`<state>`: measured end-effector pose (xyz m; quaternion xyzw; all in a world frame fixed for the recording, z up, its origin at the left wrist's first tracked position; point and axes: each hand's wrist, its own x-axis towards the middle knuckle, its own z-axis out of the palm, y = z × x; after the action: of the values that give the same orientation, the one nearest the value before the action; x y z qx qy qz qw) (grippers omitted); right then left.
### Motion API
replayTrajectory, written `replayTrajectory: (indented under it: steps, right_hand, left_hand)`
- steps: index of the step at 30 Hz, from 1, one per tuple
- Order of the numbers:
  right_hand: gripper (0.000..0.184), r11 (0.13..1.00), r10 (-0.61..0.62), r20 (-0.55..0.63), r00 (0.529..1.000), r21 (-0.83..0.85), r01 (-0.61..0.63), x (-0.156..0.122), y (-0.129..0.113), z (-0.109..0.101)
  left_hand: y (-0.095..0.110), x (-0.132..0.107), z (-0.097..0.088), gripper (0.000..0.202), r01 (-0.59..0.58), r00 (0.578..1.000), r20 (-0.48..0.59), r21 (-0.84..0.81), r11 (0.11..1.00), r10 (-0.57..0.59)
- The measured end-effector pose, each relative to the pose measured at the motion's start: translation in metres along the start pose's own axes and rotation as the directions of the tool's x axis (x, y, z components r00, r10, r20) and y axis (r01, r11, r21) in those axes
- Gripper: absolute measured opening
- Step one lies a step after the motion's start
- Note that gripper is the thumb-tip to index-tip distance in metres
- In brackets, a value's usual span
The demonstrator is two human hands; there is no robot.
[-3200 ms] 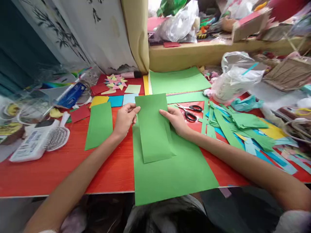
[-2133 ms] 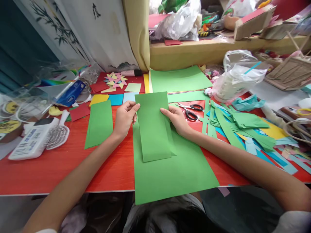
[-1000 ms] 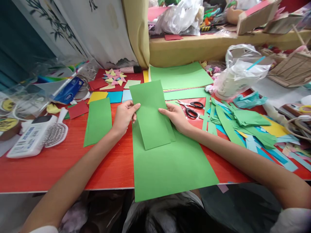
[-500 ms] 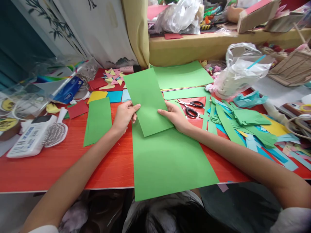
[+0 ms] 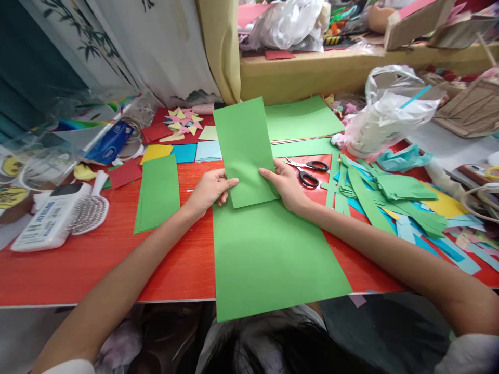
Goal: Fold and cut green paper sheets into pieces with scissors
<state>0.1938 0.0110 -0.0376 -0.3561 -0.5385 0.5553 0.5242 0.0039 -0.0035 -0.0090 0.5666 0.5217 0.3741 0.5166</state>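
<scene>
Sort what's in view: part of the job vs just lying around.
Likely part of the job:
green paper piece, held by left hand and right hand
large green sheet beneath
green rectangular sheets at left
scissors, lying unheld

Likely just lying about:
hairbrush
white labelled container
bagged cup
blue packet

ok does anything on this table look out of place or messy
Mildly: the large green sheet juts past the red table's near edge, and paper strips lie jumbled on the right. The hairbrush also seems odd among craft paper. No spill is visible.
</scene>
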Motion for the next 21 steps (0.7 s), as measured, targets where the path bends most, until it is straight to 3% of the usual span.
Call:
replayTrajectory:
  steps: [21]
  right_hand:
    - [0.021, 0.999, -0.027, 0.014, 1.0, 0.031, 0.027, 0.0, -0.0011, -0.0004]
  left_hand:
    - [-0.0062, 0.0036, -0.0022, 0.013, -0.02, 1.0, -0.003, 0.053, 0.998, 0.02]
